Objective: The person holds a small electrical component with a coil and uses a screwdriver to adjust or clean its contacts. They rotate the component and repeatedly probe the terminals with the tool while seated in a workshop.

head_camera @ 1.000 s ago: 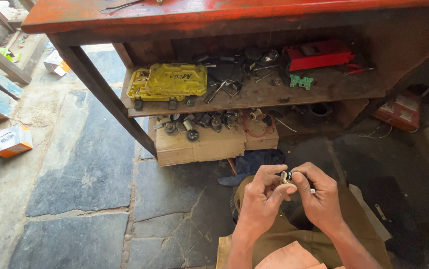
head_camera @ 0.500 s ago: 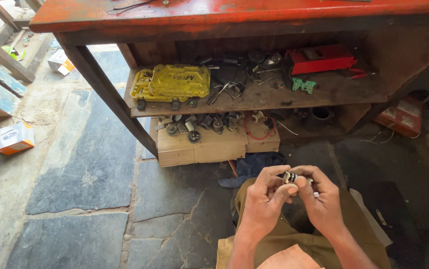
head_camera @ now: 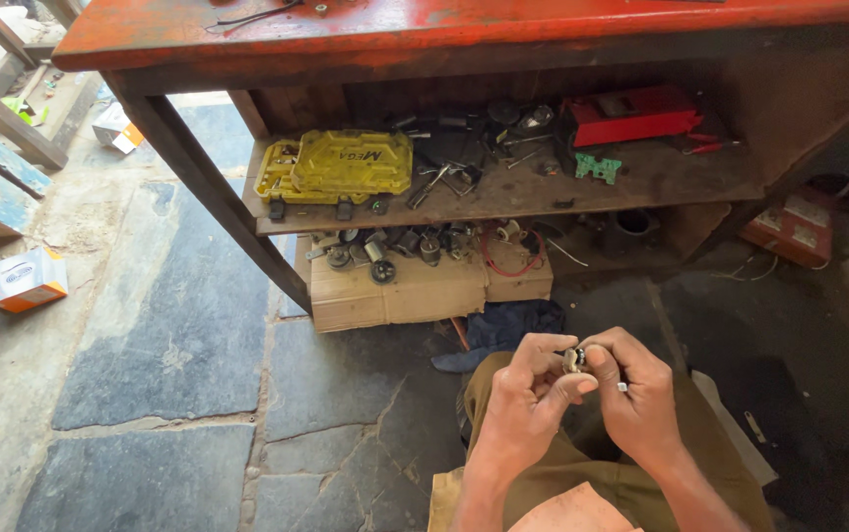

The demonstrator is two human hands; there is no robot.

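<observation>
A red workbench [head_camera: 424, 34] fills the top of the view. Its lower shelf [head_camera: 641, 182] carries a yellow tool case [head_camera: 341, 166], a red case [head_camera: 631, 113] and loose metal parts. Under the shelf sits a cardboard box [head_camera: 424, 286] topped with small fittings, on a stone slab floor [head_camera: 168, 325].

Above the lap, the left hand [head_camera: 523, 404] and right hand [head_camera: 636, 389] meet, fingers curled close, pinching 1 small metal part [head_camera: 574, 358] between the fingertips of both. It looks rigid, light and easy to drop; a fingertip pinch on its sides probably suits it best.
</observation>
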